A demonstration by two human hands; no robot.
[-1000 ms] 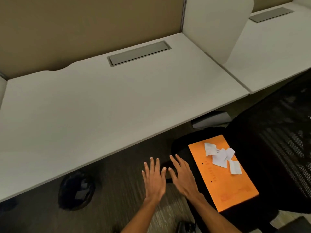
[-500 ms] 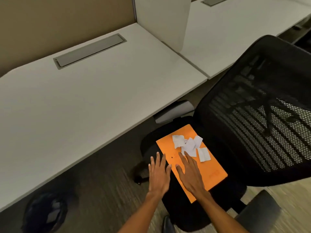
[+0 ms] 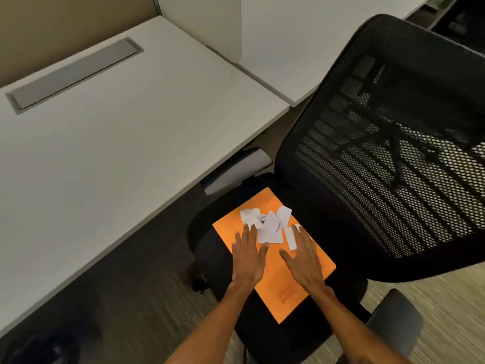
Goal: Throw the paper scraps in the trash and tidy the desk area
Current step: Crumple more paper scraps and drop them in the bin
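Several white paper scraps (image 3: 267, 224) lie in a loose pile on an orange envelope (image 3: 278, 292), which rests on the black seat of an office chair (image 3: 210, 245). My left hand (image 3: 248, 254) hovers flat over the envelope's left part, fingertips at the near edge of the scraps. My right hand (image 3: 304, 254) is spread over the envelope's right part, fingertips beside a narrow scrap (image 3: 290, 237). Both hands hold nothing. A dark round trash bin (image 3: 44, 348) is on the floor at the bottom left, partly out of frame.
The white desk (image 3: 118, 143) stretches across the left with a grey cable flap (image 3: 73, 72). The chair's black mesh backrest (image 3: 393, 153) rises on the right, an armrest (image 3: 393, 319) below it. A white divider panel (image 3: 204, 22) separates a second desk. Carpet covers the floor.
The view has swung right and down toward the chair. Both hands have moved forward from the seat's left edge onto the orange envelope, reaching the paper scraps.
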